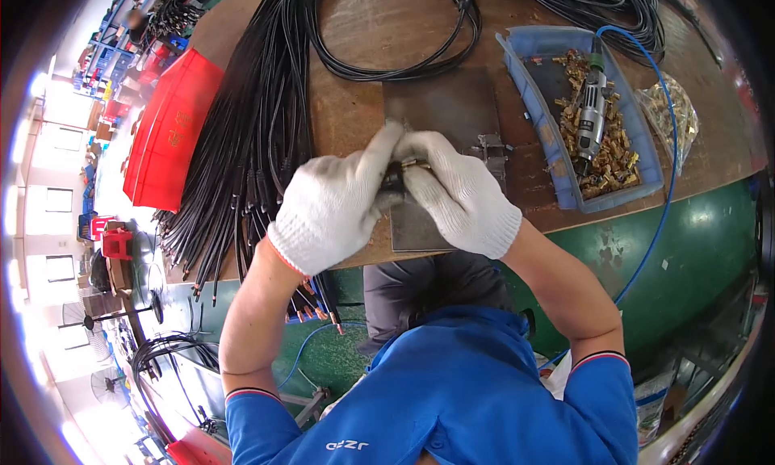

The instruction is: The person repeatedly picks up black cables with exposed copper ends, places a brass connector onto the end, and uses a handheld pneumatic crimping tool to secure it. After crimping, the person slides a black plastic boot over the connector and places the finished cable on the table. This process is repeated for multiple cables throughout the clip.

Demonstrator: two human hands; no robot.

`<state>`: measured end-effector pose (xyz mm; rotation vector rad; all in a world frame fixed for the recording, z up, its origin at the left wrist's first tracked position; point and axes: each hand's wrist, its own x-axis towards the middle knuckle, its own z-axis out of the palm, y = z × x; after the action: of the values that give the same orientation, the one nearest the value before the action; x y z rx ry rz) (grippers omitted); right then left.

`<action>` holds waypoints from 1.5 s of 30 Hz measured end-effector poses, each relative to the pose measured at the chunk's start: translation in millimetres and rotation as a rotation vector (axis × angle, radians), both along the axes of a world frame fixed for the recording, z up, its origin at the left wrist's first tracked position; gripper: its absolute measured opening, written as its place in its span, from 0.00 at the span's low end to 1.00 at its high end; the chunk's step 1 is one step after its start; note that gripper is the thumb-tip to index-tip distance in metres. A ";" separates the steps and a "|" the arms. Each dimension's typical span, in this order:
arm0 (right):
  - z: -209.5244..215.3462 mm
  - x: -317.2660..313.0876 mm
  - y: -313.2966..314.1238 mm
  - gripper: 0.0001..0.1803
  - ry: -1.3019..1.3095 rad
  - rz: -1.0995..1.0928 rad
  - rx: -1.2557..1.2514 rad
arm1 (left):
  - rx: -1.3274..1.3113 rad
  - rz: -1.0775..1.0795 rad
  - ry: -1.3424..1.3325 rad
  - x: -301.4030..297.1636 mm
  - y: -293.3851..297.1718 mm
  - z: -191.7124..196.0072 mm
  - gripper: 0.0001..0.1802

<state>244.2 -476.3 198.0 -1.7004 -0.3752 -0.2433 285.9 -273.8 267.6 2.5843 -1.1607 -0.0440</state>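
White knit gloves cover both hands, which meet over a dark metal plate [440,102] near the table's front edge. My left hand [331,203] is closed around a short black piece [393,178], perhaps a cable end; most of it is hidden by the fingers. Pinched in my right hand [464,194] is a small brass-coloured fitting [414,163], right beside the black piece. Whether the two pieces are joined cannot be made out. The fingertips of both hands touch or nearly touch.
A thick bundle of black cables [262,102] lies to the left, beside a red bin [173,134]. At right, a blue tray [565,170] holds brass fittings [617,154] and a silver air tool [592,118] on a blue hose [675,142]. A clear bag [682,118] sits beyond it.
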 end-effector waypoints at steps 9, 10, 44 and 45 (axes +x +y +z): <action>22.5 52.0 1.5 0.14 0.501 -0.158 0.583 | -0.444 0.147 -0.220 0.2 5.3 -19.3 0.17; 17.0 58.4 -0.1 0.14 0.505 -0.154 0.642 | -0.511 0.268 -0.091 3.7 3.8 -29.3 0.19; -63.7 154.6 13.7 0.29 0.246 -0.394 0.407 | -1.126 0.414 0.583 143.9 -74.0 -121.3 0.24; -60.2 151.0 15.0 0.30 0.289 -0.462 0.492 | -1.139 0.491 0.502 129.3 -73.4 -109.7 0.27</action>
<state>395.2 -461.3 137.8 -1.2867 0.2828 -0.3857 415.2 -347.2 157.9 1.5951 -0.1895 0.0597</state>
